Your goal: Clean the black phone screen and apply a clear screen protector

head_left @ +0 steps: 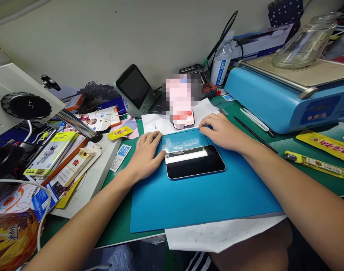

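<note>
A black phone [194,162] lies face up on a blue mat [200,199], with a clear protective film [182,142] folded back from its far edge. My left hand [145,154] rests flat beside the phone's left end, fingers stretched toward the film, thumb near the phone's corner. My right hand [221,131] lies palm down at the film's far right corner, fingers curled onto the mat's edge. A second phone [183,119] stands propped just behind the mat, its screen blurred.
A microscope arm [25,101] and piles of battery boxes [52,152] crowd the left. A small screen device [134,90] stands at the back. A blue machine [290,94] with a glass jar [305,43] fills the right. A yellow lighter [312,164] and tweezers [255,131] lie right.
</note>
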Tool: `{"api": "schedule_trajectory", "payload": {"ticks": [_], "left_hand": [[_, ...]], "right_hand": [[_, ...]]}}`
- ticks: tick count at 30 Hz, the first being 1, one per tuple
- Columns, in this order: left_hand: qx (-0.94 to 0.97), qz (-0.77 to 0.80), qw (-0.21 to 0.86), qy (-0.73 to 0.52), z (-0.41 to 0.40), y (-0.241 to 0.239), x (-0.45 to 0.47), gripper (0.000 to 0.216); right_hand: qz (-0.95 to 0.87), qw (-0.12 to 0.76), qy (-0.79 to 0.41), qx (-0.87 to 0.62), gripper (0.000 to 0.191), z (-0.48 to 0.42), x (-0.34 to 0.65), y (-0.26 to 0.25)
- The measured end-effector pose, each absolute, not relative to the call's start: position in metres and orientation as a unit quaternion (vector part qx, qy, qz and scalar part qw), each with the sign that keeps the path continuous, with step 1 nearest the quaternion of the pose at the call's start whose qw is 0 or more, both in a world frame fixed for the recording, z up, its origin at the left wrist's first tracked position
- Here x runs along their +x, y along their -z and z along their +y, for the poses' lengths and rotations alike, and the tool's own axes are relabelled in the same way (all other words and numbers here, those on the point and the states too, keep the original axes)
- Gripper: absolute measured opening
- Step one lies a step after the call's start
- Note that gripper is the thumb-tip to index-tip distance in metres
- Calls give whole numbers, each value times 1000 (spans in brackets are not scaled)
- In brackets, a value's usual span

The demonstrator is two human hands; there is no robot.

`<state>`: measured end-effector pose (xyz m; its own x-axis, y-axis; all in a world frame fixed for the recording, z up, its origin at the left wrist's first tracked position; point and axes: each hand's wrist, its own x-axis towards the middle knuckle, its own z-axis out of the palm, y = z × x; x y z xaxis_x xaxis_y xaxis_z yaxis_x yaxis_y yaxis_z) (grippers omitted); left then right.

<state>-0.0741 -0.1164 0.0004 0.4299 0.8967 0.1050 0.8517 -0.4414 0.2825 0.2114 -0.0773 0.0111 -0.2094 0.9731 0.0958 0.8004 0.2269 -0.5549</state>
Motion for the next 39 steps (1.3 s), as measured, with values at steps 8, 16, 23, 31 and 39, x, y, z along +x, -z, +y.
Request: {"api": "schedule_trajectory", "payload": {"ticks": [8,16,23,31,39], "left_hand": [[839,496,141,-173,-120,-6,-75,54],[826,453,166,-291,-128,-5,-76,38],[812,432,185,-346,-137,-10,-81,34],[884,387,202,-169,-139,-15,-84,49],[891,382,193,-151,-141,-17,-83,54]], "right_hand": [[-711,283,-226,-603,26,-83,208,-18],[-761,317,-251,-507,28,-97,218,-24],[-823,346,-191,-408,26,-126,223,-40],[-834,375,-104,-391,24,-167,239,-24],[-831,359,-159,-393,26,-174,251,-7]]}}
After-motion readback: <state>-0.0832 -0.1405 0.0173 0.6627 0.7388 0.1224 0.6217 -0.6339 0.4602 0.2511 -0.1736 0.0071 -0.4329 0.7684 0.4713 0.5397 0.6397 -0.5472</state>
